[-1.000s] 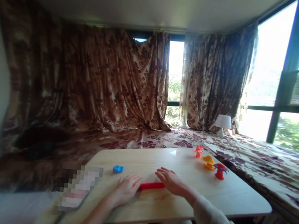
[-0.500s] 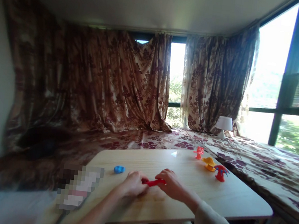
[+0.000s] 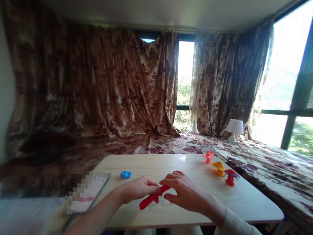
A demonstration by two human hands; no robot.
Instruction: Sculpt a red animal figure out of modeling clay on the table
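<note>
A flattened red strip [image 3: 150, 201], which looks like modelling clay, is held slantwise just above the table. My left hand [image 3: 138, 188] pinches it near its middle between thumb and fingers. Over the strip's upper end arches my right hand [image 3: 185, 188], fingers curved and thumb apart, with a gap between them; the fingertips are at or touching that end. A blue lump of clay [image 3: 126, 174] lies on the table beyond my left hand.
On the pale wooden table [image 3: 236, 207], a pink figure [image 3: 208, 157], a yellow one [image 3: 218, 168] and a red-and-blue one [image 3: 231, 177] stand far right. A partly blurred flat tablet-like object [image 3: 91, 195] lies at the left edge. Behind stands a white lamp [image 3: 234, 128].
The red strip has swung to a steeper slant, its lower end now showing below my left hand. My right hand's thumb has come away from the strip.
</note>
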